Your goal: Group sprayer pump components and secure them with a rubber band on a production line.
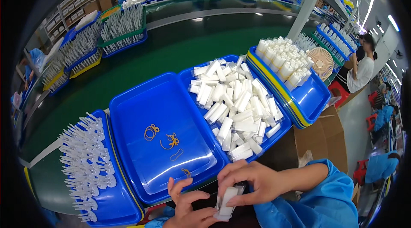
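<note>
Both my hands are close together at the lower middle, over the front edge of the trays. My right hand [250,181] grips a small clear plastic packet with a white block-like piece inside [229,198], thumb and fingers pressing on its sides. At the packet's lower end are fingertips of my left hand [190,204]; its other fingers stick up, spread apart. Just beyond, a blue tray [233,67] is heaped with similar white packets [239,104]. To its left, a blue tray [141,168] has several yellowish rubber bands [171,141] scattered on its bottom.
At the left, a blue tray [113,206] holds rows of clear plastic parts with stems [87,159]. Stacked blue and yellow trays [314,99] at the right carry white rolls [284,59]. A green conveyor belt [171,44] runs behind. A cardboard box [323,138] stands right; co-workers sit farther off.
</note>
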Demonstrator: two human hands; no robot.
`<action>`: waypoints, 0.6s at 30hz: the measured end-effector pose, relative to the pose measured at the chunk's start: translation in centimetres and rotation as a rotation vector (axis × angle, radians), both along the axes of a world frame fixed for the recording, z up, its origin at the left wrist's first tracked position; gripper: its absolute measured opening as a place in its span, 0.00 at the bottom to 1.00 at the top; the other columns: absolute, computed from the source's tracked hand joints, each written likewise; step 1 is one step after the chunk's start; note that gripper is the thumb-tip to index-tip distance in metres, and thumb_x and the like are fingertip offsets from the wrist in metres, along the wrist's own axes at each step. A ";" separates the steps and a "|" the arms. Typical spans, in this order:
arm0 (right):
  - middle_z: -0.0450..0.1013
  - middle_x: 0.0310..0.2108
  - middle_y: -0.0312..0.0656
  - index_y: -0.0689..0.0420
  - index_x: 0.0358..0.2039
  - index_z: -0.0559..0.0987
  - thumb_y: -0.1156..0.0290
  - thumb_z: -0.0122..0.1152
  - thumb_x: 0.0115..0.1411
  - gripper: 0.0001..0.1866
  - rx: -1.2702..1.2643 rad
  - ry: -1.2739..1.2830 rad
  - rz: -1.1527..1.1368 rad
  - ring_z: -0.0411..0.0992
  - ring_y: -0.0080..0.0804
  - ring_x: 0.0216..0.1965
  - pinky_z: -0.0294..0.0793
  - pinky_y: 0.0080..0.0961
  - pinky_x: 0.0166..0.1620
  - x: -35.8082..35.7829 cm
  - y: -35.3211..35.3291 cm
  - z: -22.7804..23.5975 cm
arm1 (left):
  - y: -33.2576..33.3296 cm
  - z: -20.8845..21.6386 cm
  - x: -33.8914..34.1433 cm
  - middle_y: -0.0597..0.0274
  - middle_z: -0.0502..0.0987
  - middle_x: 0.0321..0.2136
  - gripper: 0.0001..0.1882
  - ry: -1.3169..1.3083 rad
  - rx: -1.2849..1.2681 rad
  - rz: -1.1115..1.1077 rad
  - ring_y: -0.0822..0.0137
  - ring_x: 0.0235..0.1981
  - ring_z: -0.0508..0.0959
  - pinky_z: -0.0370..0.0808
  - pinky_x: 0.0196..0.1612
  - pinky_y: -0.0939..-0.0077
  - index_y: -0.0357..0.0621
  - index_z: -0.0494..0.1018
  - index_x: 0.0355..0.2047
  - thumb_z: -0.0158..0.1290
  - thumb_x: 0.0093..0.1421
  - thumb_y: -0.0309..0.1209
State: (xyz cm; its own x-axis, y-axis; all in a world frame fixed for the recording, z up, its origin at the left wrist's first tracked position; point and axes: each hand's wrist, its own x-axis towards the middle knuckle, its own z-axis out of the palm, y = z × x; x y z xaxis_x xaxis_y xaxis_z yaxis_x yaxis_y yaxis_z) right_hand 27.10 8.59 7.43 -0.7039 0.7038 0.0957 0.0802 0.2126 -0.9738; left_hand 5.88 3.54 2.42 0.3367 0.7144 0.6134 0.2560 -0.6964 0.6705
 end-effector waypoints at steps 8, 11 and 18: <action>0.70 0.40 0.41 0.55 0.41 0.76 0.70 0.67 0.48 0.18 0.215 -0.109 0.057 0.67 0.36 0.44 0.63 0.30 0.47 -0.1 2.8 0.6 | 0.8 -0.1 -0.4 0.61 0.71 0.32 0.14 -0.051 -0.106 0.010 0.47 0.45 0.65 0.54 0.53 0.48 0.48 0.71 0.23 0.64 0.40 0.37; 0.70 0.43 0.45 0.57 0.47 0.71 0.70 0.62 0.50 0.22 0.663 -0.187 -0.197 0.68 0.41 0.45 0.66 0.34 0.48 0.5 8.9 1.1 | 1.4 -0.6 -0.5 0.56 0.70 0.33 0.11 -0.222 -0.216 0.090 0.52 0.46 0.66 0.53 0.55 0.50 0.46 0.69 0.23 0.62 0.42 0.29; 0.72 0.38 0.34 0.52 0.39 0.75 0.77 0.55 0.46 0.17 1.243 -1.050 -0.327 0.66 0.33 0.45 0.62 0.32 0.44 2.0 22.3 -0.3 | 0.5 -0.8 -0.2 0.55 0.67 0.40 0.13 -0.484 -0.397 0.022 0.52 0.53 0.60 0.55 0.54 0.54 0.45 0.68 0.29 0.60 0.45 0.21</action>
